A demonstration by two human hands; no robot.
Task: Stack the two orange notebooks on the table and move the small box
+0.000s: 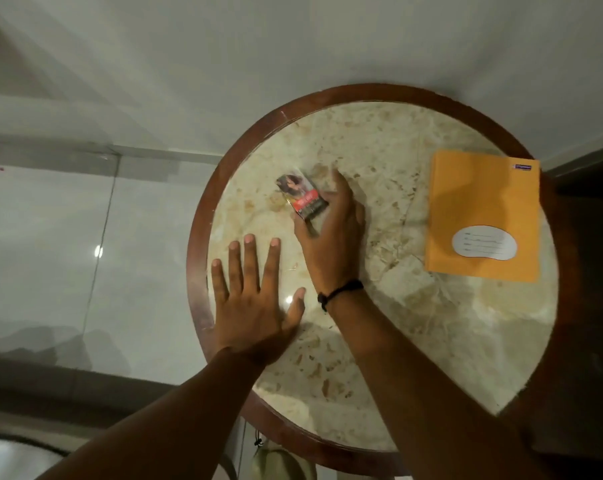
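A small printed box (302,197) with a red band lies near the middle-left of the round table (379,140). My right hand (331,233) is on its right side, thumb and fingers closed around it; motion blur softens the fingertips. My left hand (251,292) rests flat on the table's left part with fingers spread and holds nothing. An orange notebook (483,202) with a white label lies at the table's right edge. I see only one orange cover; whether a second one lies under it cannot be told.
The table has a marble top and a dark wooden rim (203,209). A pale wall stands behind it and a glossy floor (50,254) lies to the left. A dark piece of furniture (591,306) borders the table on the right.
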